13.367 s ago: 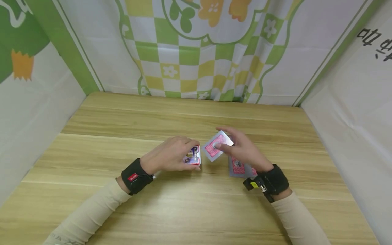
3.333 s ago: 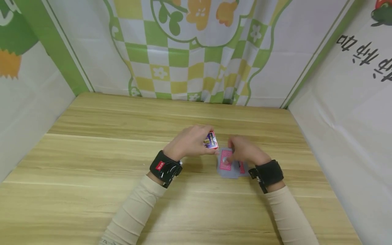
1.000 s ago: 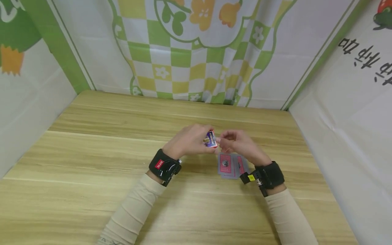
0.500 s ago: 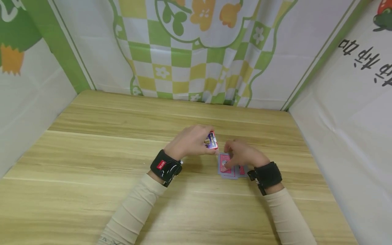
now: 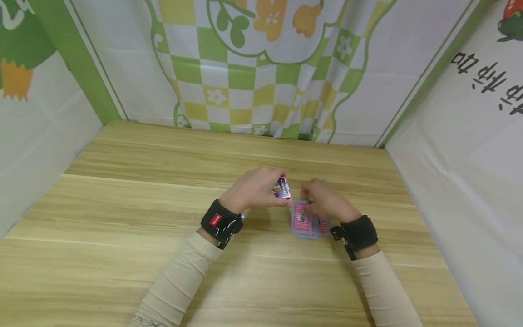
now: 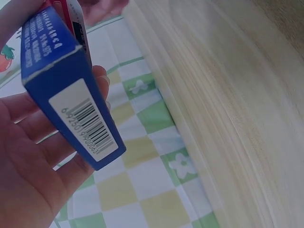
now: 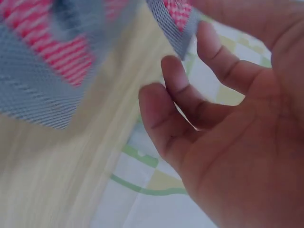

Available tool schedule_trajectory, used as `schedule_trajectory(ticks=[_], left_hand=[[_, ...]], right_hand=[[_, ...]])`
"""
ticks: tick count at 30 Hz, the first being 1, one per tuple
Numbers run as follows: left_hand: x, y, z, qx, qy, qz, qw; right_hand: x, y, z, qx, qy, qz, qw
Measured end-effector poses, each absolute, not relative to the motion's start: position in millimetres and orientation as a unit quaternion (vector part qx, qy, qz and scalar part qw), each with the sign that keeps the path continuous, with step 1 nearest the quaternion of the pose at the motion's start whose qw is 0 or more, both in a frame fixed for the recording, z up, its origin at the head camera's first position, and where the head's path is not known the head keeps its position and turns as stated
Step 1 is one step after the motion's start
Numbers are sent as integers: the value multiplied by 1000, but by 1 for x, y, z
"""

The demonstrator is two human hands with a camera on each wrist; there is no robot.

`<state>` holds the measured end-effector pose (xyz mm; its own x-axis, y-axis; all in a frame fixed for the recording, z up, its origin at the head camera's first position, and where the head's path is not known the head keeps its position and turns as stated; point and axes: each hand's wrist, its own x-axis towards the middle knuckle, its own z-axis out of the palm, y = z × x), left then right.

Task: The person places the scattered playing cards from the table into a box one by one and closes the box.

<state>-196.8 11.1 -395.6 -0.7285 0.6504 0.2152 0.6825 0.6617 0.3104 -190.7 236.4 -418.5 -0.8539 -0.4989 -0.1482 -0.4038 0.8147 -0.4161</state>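
Note:
My left hand [image 5: 256,187] grips a small playing card box [image 5: 282,187] above the table, its printed purple front facing up. In the left wrist view, the blue box's barcode end [image 6: 86,121] faces the camera, with fingers behind it. My right hand [image 5: 328,202] bends over red-and-grey backed playing cards [image 5: 301,221] that overlap face down just below the box. The right wrist view has a card corner [image 7: 175,21] at the thumb and index finger, seemingly pinched there, while the other fingers curl loosely. A nearer card [image 7: 42,90] is blurred at the left.
The wooden table [image 5: 204,268] meets a green, yellow and white checked cloth [image 5: 253,81] at the back. White cloth walls stand at left and right, the right one [image 5: 461,136] printed with black characters.
Since half a second ago my right thumb has slid up the top card to its upper right, and that card has shifted slightly away from me. The left hand has stayed with the box.

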Motion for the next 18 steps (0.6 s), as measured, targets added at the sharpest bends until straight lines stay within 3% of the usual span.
schedule_trajectory(ticks=[4,8,18], left_hand=[[-199,10,-396,-370,-906,-205,30],[-199,10,-396,-367,-908,-201,27],[-198,11,-396,-356,-913,-200,20]], right_hand=[[-192,248,-409,-287,906,-280,135],[-191,258,-396,-239,871,-401,155],[-184,259,-374,-102,810,-574,65]])
